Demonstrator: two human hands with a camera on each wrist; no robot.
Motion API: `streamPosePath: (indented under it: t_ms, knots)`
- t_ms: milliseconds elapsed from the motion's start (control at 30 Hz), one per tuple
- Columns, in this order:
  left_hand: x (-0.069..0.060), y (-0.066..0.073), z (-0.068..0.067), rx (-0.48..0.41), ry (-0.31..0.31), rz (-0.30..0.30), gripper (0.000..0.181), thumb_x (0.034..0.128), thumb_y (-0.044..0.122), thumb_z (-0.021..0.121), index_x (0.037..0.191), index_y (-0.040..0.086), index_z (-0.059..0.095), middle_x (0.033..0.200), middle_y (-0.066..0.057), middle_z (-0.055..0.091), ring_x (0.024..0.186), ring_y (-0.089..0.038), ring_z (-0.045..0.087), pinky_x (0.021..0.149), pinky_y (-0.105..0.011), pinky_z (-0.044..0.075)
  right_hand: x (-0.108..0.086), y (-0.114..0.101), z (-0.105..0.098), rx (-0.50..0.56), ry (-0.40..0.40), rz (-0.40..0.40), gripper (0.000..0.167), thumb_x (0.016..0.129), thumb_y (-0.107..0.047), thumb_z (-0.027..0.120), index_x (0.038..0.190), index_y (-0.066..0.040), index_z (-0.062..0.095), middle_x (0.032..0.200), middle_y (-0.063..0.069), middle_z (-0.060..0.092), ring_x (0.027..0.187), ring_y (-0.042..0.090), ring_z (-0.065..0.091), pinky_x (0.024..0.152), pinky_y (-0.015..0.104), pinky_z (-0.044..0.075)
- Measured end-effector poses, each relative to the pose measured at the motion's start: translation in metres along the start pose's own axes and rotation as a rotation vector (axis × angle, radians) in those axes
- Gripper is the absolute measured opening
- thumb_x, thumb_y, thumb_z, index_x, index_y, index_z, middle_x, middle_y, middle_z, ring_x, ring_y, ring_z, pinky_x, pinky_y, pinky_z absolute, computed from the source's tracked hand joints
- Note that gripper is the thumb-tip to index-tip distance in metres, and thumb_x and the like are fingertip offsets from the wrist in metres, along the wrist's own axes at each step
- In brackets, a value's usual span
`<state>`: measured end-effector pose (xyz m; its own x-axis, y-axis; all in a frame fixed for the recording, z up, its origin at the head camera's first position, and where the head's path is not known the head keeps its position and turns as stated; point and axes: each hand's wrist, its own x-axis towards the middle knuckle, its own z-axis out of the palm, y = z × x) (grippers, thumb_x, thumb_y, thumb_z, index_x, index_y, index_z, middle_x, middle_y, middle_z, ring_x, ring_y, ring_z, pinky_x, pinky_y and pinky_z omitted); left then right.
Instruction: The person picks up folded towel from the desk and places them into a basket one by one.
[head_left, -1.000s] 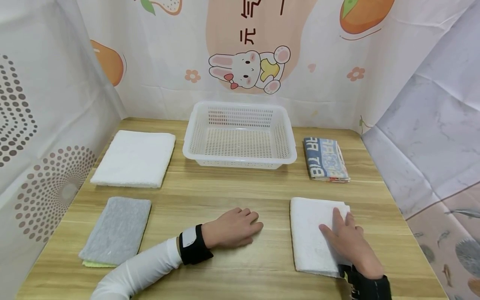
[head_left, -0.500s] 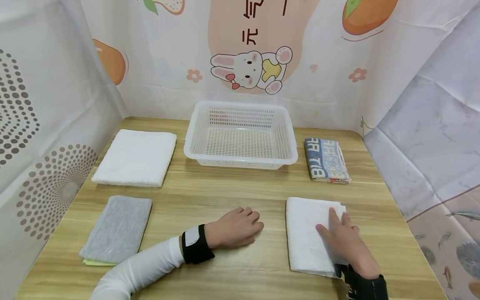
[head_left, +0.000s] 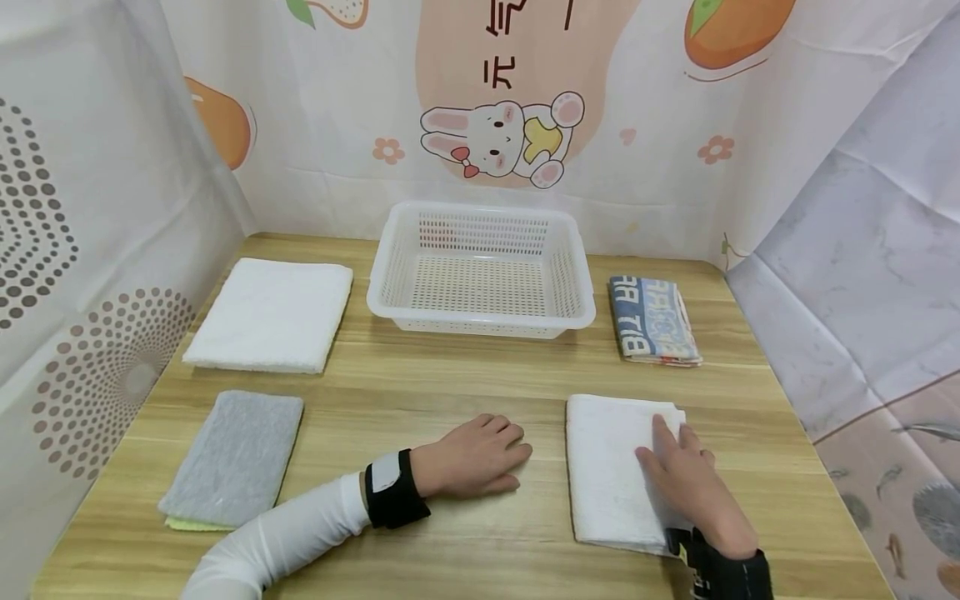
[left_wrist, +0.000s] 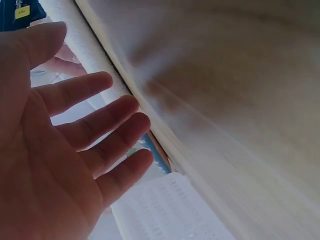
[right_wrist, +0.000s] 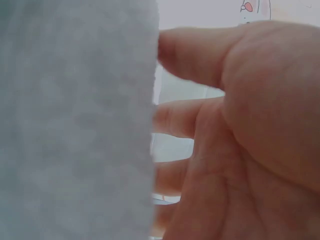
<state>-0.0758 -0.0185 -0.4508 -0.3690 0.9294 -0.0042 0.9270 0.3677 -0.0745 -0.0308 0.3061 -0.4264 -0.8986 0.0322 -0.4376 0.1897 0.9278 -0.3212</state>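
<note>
The right hand (head_left: 693, 479) lies with spread fingers on the right part of a folded white towel (head_left: 611, 471) at the front right. In the right wrist view its fingertips rest against the white cloth (right_wrist: 80, 120), the palm lifted off it. The left hand (head_left: 476, 457) is on the bare tabletop left of that towel, holding nothing, its fingers slightly bent. Seen in the left wrist view, the left hand (left_wrist: 75, 135) has its fingers apart, and the towel's dark edge runs beyond them.
A white perforated basket (head_left: 480, 321) stands at the back middle of the wooden table (head_left: 450, 383). A blue patterned folded cloth (head_left: 654, 321) lies back right, a larger white towel (head_left: 270, 317) back left, and a grey folded cloth (head_left: 236, 454) with a yellow-green edge front left.
The front right white towel has slid a little to the left together with the right hand on it. The left hand has stayed almost in place.
</note>
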Motion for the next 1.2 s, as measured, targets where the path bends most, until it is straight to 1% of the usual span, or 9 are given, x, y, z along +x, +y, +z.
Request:
streamPosePath:
  t_ms: [133,200,400,600,700,833,933,1067,1200]
  knots:
    - [0.001,0.000,-0.001,-0.034,0.019,0.035,0.039,0.1034,0.046,0.047,0.130,0.019,0.056,0.123,-0.002,0.058,0.117,-0.019,0.053,0.104,-0.035,0.041,-0.003,0.000,0.002,0.026,0.024,-0.014,0.066,0.107,-0.031,0.038,0.155,0.007,0.013,0.148,0.049,0.003,0.127,0.074,0.011,0.098,0.078,0.026]
    - [0.002,0.001,-0.002,-0.060,0.011,0.042,0.042,0.1034,0.045,0.047,0.135,0.018,0.052,0.124,-0.002,0.057,0.118,-0.019,0.053,0.107,-0.035,0.039,-0.005,0.001,0.004,0.036,0.042,-0.025,0.064,0.107,-0.027,0.039,0.155,0.007,0.015,0.148,0.049,0.005,0.127,0.073,0.015,0.096,0.077,0.029]
    - [0.004,0.003,-0.002,-0.145,-0.062,0.046,0.055,0.1027,0.046,0.048,0.150,0.018,0.039,0.130,-0.005,0.055,0.124,-0.020,0.051,0.112,-0.037,0.035,-0.006,0.001,0.006,0.028,0.078,-0.051,0.061,0.106,-0.023,0.043,0.154,0.007,0.019,0.148,0.049,0.009,0.125,0.071,0.021,0.093,0.076,0.033]
    - [0.007,0.006,-0.002,-0.148,-0.114,0.052,0.057,0.1030,0.047,0.047,0.152,0.020,0.037,0.138,-0.006,0.051,0.130,-0.020,0.047,0.112,-0.036,0.035,-0.003,0.000,0.007,0.051,0.123,-0.072,0.060,0.102,-0.017,0.049,0.149,0.012,0.024,0.144,0.050,0.013,0.126,0.070,0.022,0.098,0.075,0.030]
    - [0.008,0.008,-0.002,-0.133,-0.131,0.062,0.058,0.1028,0.049,0.046,0.154,0.022,0.035,0.142,-0.006,0.049,0.133,-0.020,0.045,0.113,-0.035,0.034,-0.002,0.000,0.008,0.105,0.147,-0.048,0.065,0.099,-0.016,0.053,0.146,0.016,0.020,0.143,0.050,0.014,0.129,0.066,0.021,0.104,0.072,0.026]
    - [0.010,0.009,-0.004,-0.119,-0.150,0.077,0.061,0.1023,0.051,0.046,0.155,0.024,0.033,0.147,-0.005,0.045,0.136,-0.020,0.043,0.114,-0.036,0.033,-0.001,-0.001,0.006,0.156,0.138,0.004,0.081,0.098,-0.020,0.057,0.149,0.017,0.006,0.144,0.050,0.013,0.132,0.063,0.020,0.107,0.068,0.025]
    - [0.011,0.010,-0.004,-0.119,-0.156,0.086,0.062,0.1022,0.052,0.045,0.156,0.024,0.032,0.150,-0.006,0.043,0.137,-0.021,0.042,0.114,-0.037,0.032,-0.002,0.000,0.005,0.164,0.131,0.006,0.089,0.098,-0.023,0.058,0.150,0.017,-0.003,0.144,0.050,0.015,0.131,0.063,0.023,0.106,0.068,0.027]
    - [0.013,0.012,-0.003,-0.132,-0.166,0.103,0.063,0.1028,0.052,0.044,0.157,0.024,0.029,0.153,-0.006,0.041,0.139,-0.021,0.040,0.115,-0.037,0.031,-0.001,0.000,0.005,0.154,0.130,0.001,0.092,0.098,-0.027,0.058,0.150,0.014,-0.006,0.143,0.050,0.019,0.129,0.062,0.027,0.104,0.068,0.030]
    - [0.016,0.013,-0.003,-0.163,-0.182,0.121,0.064,0.1034,0.053,0.041,0.158,0.025,0.026,0.156,-0.006,0.038,0.142,-0.021,0.036,0.116,-0.036,0.029,0.000,0.000,0.003,0.151,0.106,0.025,0.096,0.098,-0.031,0.058,0.150,0.013,-0.009,0.144,0.050,0.017,0.130,0.062,0.027,0.104,0.068,0.030]
